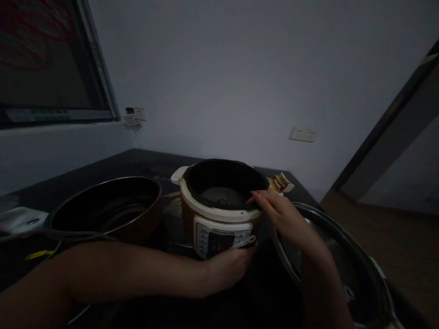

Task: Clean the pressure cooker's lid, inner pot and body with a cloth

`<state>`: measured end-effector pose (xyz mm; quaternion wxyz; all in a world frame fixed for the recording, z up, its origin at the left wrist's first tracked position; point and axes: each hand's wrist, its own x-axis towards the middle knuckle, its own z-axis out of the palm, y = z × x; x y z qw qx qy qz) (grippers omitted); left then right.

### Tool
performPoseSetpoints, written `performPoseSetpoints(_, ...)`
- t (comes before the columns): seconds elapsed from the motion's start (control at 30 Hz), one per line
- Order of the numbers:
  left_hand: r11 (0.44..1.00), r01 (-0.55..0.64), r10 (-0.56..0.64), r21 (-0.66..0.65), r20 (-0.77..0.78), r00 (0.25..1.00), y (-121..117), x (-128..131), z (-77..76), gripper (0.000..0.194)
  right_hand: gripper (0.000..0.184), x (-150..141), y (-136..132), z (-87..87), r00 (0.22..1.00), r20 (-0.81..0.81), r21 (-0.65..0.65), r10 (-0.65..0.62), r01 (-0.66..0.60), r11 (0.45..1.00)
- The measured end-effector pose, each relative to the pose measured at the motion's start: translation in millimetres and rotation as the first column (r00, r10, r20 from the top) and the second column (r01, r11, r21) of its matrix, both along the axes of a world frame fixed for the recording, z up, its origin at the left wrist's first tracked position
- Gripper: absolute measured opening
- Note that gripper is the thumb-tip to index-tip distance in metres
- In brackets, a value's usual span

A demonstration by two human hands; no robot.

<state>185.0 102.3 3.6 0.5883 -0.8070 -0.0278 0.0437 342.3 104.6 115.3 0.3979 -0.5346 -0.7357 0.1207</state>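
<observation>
Evidently, the cooker [221, 212] stands on the dark counter [151, 157], between the pan [151, 217] at left and the round lid [338, 256] at right, its top uncovered. Condition: brownish body, pale rim with dingy marks, and a deep black interior with a greyish plate [211, 193] at the bottom and a small brown knob [222, 201] at the plate's centre. A pale lug [178, 175] projects at left; the bracket [280, 183] at right rear is heavily browned. The front panel [203, 237] carries buttons and a dark screen [222, 240]. The right hand [279, 208] reaches over the rim, fingertips inside; whether they pinch anything cannot be determined. The left hand [231, 269] is curled at the lower front, just below a white loop [245, 242]; its grip cannot be determined.
</observation>
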Motion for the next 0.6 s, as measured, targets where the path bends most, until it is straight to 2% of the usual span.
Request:
performPoseSetpoints(0.03, 0.995, 0.002, 0.005, 0.103, -0.068, 0.998, -3, -4, -6.0, 0.055, 0.036, 0, 0, -0.1, 1.0, 0.002, 0.0, 0.001, -0.001, 1.0)
performPoseSetpoints(0.07, 0.965, 0.039, 0.002, 0.261, -0.154, 0.988, -6, -9, -10.6, 0.06, 0.036, 0, -1, -0.2, 1.0, 0.004, 0.002, 0.003, -0.003, 1.0)
performPoseSetpoints(0.1, 0.871, 0.114, 0.018, 0.478, -0.263, 0.965, -7, -15, -14.2, 0.068, 0.035, 0, -1, -0.3, 1.0, 0.004, 0.002, 0.005, -0.005, 1.0)
performPoseSetpoints(0.13, 0.668, 0.224, 0.081, 0.709, -0.368, 0.926, -8, -21, -17.1, 0.077, 0.034, 0, -1, -0.3, 1.0, 0.003, 0.004, 0.004, -0.004, 1.0)
performPoseSetpoints(0.17, 0.38, 0.341, 0.177, 0.86, -0.429, 0.886, -7, -28, -19.9, 0.087, 0.034, 0, -1, -0.1, 1.0, 0.002, 0.002, 0.007, -0.007, 1.0)
performPoseSetpoints(0.2, 0.097, 0.427, 0.269, 0.899, -0.437, 0.859, -4, -35, -22.8, 0.094, 0.034, 0, -1, 0.3, 1.0, 0.002, 0.0, 0.013, -0.013, 1.0)
performPoseSetpoints(0.23, -0.124, 0.473, 0.337, 0.872, -0.412, 0.847, -1, -44, -26.1, 0.098, 0.035, 0, 0, 0.8, 1.0, 0.002, -0.005, 0.023, -0.023, 1.0)
performPoseSetpoints(0.27, -0.279, 0.491, 0.382, 0.825, -0.374, 0.845, 4, -53, -29.5, 0.1, 0.036, 0, 0, 1.5, 0.999, 0.003, -0.01, 0.033, -0.033, 0.999)
performPoseSetpoints(0.3, -0.287, 0.482, 0.367, 0.828, -0.37, 0.854, 9, -63, -33.0, 0.1, 0.036, 0, 0, 2.2, 0.999, 0.006, -0.015, 0.039, -0.039, 0.999)
performPoseSetpoints(0.33, -0.2, 0.459, 0.308, 0.866, -0.389, 0.868, 16, -74, -36.1, 0.101, 0.037, 0, 0, 2.9, 0.999, 0.011, -0.019, 0.044, -0.044, 0.999)
performPoseSetpoints(0.37, -0.056, 0.427, 0.223, 0.902, -0.406, 0.886, 23, -86, -38.6, 0.102, 0.037, 0, 0, 3.5, 0.999, 0.017, -0.023, 0.044, -0.044, 0.999)
performPoseSetpoints(0.4, 0.332, 0.347, 0.033, 0.877, -0.378, 0.925, 31, -99, -40.2, 0.102, 0.038, 0, 0, 4.0, 0.999, 0.02, -0.025, 0.039, -0.038, 0.999)
performPoseSetpoints(0.43, 0.491, 0.309, -0.046, 0.815, -0.329, 0.943, 39, -111, -40.9, 0.1, 0.038, 1, 0, 4.2, 0.999, 0.024, -0.03, 0.037, -0.036, 0.999)
performPoseSetpoints(0.5, 0.695, 0.226, -0.107, 0.683, -0.213, 0.971, 56, -135, -39.3, 0.077, 0.037, 1, 0, 3.9, 0.999, 0.027, -0.036, 0.04, -0.039, 0.999)
performPoseSetpoints(0.57, 0.849, 0.124, -0.103, 0.513, -0.07, 0.992, 73, -153, -34.8, 0.053, 0.035, 1, 0, 3.1, 0.999, 0.024, -0.027, 0.037, -0.037, 0.999)
performPoseSetpoints(0.6, 0.905, 0.078, -0.088, 0.419, 0.006, 0.996, 81, -159, -31.8, 0.046, 0.035, 0, 1, 2.7, 0.999, 0.023, -0.017, 0.032, -0.032, 0.999)
